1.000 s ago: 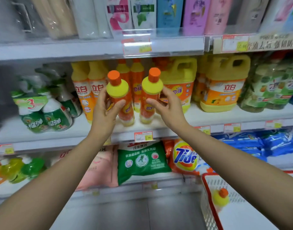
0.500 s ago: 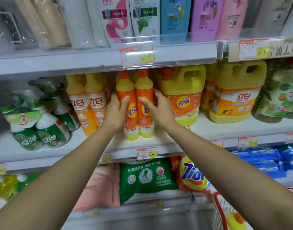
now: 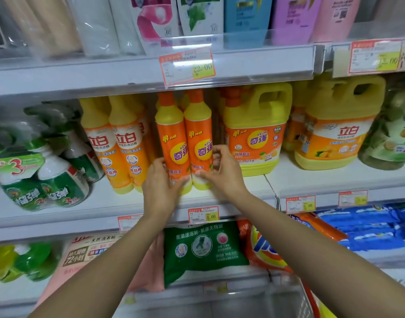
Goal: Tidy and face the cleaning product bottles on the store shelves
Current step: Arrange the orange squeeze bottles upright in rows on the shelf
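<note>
Left orange bottle (image 3: 174, 138): stood upright on the middle shelf (image 3: 105, 203), near its front edge, label faced outward.
Right orange bottle (image 3: 200, 134): stood upright just to the right of the first, the two sides touching or nearly so.
Left hand (image 3: 161, 189): wrapped round the lower part of the left orange bottle, the thumb laid across the front by the yellow base and the fingers curled behind its left side.
Right hand (image 3: 222, 177): closed on the lower part of the right orange bottle, the thumb pressed on the front and the fingers curled round its right side.
Left neighbours: two slim yellow-orange bottles (image 3: 114, 145) are stood just beside the held pair; green spray bottles (image 3: 36, 180) are grouped further left.
Right neighbours: a large handled jug (image 3: 254, 134) is set just right of the pair, and a second jug (image 3: 334, 129) is placed further right.
Shelf edge: a price tag (image 3: 203, 214) is fixed below the pair.
Lower shelf: a green bag (image 3: 203, 249) is laid under that tag, between the two forearms.
</note>
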The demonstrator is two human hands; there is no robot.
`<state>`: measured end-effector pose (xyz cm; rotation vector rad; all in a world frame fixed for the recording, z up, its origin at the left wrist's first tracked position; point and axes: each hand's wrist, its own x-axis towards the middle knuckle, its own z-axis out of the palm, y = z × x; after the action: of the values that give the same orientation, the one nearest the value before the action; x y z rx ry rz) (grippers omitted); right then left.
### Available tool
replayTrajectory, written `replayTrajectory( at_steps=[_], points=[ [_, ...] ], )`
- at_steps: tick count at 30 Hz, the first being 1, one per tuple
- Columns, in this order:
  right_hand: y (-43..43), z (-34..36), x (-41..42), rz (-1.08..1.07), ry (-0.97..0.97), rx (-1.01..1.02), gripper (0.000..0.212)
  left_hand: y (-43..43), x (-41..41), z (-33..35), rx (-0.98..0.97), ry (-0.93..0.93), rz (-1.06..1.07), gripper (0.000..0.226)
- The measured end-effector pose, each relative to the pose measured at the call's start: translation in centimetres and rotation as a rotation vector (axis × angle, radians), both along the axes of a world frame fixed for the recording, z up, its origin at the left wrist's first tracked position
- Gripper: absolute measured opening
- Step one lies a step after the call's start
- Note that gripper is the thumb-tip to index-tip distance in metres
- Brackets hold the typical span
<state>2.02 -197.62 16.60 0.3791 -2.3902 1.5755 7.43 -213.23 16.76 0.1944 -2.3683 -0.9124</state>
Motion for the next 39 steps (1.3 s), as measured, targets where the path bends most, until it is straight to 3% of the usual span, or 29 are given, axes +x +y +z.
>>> replayTrajectory(
  at_steps=[5,12,15,18,20,23,25,29,32,39],
  points=[
    [-1.3,0.1,-1.5,-0.046,0.03,0.014,0.072,-0.2,-1.2,-0.3,0.049,0.048,-0.03,0.06],
    [-2.4,-0.3,-0.9,-0.126,0.071,0.089,0.078,-0.9,-0.6,-0.2,-0.125,0.06,-0.011,0.047],
    [-3.1,0.6,1.9,-0.199,0.263,0.02,0.075,-2.4,1.8,0.3,-0.193,0.187,0.097,0.033],
    [-5.3,2.0,4.2,-0.091,0.454,-0.081,0.055,-5.9,3.6,1.8,-0.072,0.364,0.259,0.025],
    [-8.0,3.2,4.8,0.068,0.361,-0.1,0.055,-9.5,2.8,2.2,0.044,0.348,0.299,0.038],
    [-11.9,4.7,4.4,0.127,0.225,-0.042,0.068,-13.2,1.2,3.5,0.367,0.207,0.082,0.072],
    [-13.8,5.4,3.7,0.099,0.197,0.02,0.073,-13.8,0.6,4.3,0.501,0.124,-0.061,0.074],
    [-15.2,6.0,2.8,0.002,0.196,0.195,0.068,-14.4,0.1,4.8,0.453,0.111,-0.095,0.072],
    [-15.1,5.9,2.8,-0.029,0.211,0.228,0.057,-14.4,1.0,4.6,0.392,0.142,-0.073,0.056],
    [-13.9,3.9,5.2,0.092,0.216,-0.14,0.056,-12.6,5.4,4.1,0.333,0.273,-0.127,0.048]
  ],
)
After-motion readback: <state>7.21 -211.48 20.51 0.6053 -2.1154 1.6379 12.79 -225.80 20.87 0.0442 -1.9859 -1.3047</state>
